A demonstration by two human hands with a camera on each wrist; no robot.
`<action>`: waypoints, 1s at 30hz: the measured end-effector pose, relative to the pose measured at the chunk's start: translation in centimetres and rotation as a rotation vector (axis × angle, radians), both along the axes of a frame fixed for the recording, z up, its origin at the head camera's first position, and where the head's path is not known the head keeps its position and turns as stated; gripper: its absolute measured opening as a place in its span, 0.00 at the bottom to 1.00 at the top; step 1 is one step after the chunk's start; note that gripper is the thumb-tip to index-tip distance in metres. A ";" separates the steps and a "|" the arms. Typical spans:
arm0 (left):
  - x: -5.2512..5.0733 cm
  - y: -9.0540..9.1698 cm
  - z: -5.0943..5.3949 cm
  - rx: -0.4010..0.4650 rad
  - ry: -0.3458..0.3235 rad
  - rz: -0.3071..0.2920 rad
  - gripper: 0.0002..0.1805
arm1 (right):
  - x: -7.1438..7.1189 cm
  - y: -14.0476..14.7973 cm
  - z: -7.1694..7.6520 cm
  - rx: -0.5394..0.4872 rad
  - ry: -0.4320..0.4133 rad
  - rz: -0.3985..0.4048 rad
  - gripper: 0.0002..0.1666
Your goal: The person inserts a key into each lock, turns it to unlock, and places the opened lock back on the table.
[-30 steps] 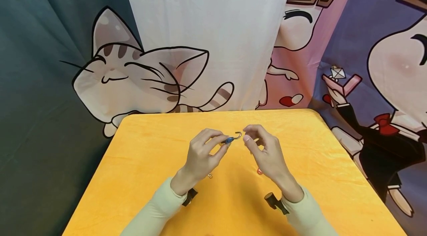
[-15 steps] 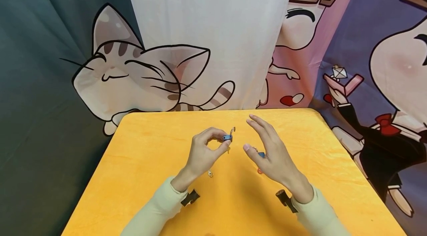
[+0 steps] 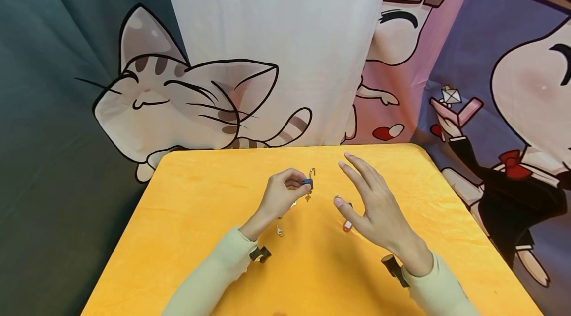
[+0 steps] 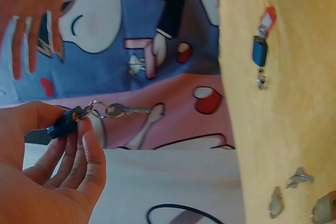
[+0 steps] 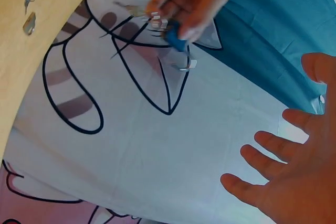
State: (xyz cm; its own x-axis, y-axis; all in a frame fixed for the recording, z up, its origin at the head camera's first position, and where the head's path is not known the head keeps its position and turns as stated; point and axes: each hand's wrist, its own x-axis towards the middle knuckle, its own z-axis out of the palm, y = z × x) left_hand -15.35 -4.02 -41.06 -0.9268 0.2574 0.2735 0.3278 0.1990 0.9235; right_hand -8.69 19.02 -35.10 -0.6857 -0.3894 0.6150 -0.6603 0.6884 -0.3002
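My left hand point(image 3: 277, 196) pinches a small blue padlock point(image 3: 308, 183) above the table. Its shackle stands up, swung out of the body. A ring with keys point(image 4: 119, 109) hangs from the lock's keyhole end in the left wrist view. Fingers spread and holding nothing, my right hand point(image 3: 376, 207) hovers to the right of the padlock, apart from it. Below that hand lies a second blue padlock point(image 4: 260, 51) with a red tag point(image 3: 347, 226), partly hidden by the hand in the head view.
Loose keys point(image 4: 299, 178) lie on the yellow cloth-covered table point(image 3: 214, 177) below my left hand. A brass-coloured padlock point(image 4: 326, 207) shows at the corner of the left wrist view. A cartoon-printed curtain point(image 3: 285, 33) hangs behind the table's far edge.
The right hand has drawn back to the right from the padlock and spread its fingers. My left hand has turned the padlock so the shackle points up and the keys hang.
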 end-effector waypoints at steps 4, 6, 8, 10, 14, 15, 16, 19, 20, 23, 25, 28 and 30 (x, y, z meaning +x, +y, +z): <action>-1.4 0.9 -1.2 -0.086 -0.054 0.010 0.06 | 0.0 0.2 -0.2 0.008 0.009 0.008 0.42; -2.1 1.4 -1.8 -0.124 -0.082 0.015 0.06 | 0.0 0.3 -0.3 0.012 0.006 0.008 0.41; -2.8 1.9 -2.4 -0.152 -0.119 0.021 0.07 | 0.0 0.4 -0.4 0.016 -0.002 0.002 0.41; -3.5 2.3 -3.0 -0.176 -0.153 0.023 0.07 | 0.0 0.5 -0.5 0.021 -0.011 -0.005 0.41; -4.5 3.2 -4.1 -0.218 -0.214 0.017 0.07 | 0.0 0.6 -0.7 0.026 -0.024 -0.017 0.40; -4.6 3.4 -4.3 -0.226 -0.224 0.016 0.07 | 0.0 0.6 -0.7 0.026 -0.025 -0.019 0.40; -4.8 3.6 -4.5 -0.230 -0.237 0.016 0.07 | 0.0 0.6 -0.7 0.024 -0.024 -0.019 0.40; -5.4 4.4 -5.1 -0.250 -0.260 0.025 0.07 | 0.0 0.7 -0.8 0.024 -0.023 -0.021 0.39; -5.6 4.7 -5.3 -0.254 -0.268 0.027 0.07 | 0.0 0.7 -0.9 0.026 -0.024 -0.021 0.39; -6.3 5.5 -5.8 -0.288 -0.286 0.052 0.07 | -0.1 0.7 -1.1 0.032 -0.029 -0.022 0.39; -6.8 5.9 -6.2 -0.326 -0.293 0.084 0.06 | -0.1 0.7 -1.2 0.037 -0.034 -0.023 0.39; -7.5 6.3 -6.8 -0.401 -0.293 0.142 0.06 | -0.1 0.8 -1.3 0.038 -0.042 -0.027 0.40; -8.0 6.5 -7.2 -0.418 -0.308 0.161 0.06 | 0.0 0.9 -1.4 0.037 -0.046 -0.030 0.40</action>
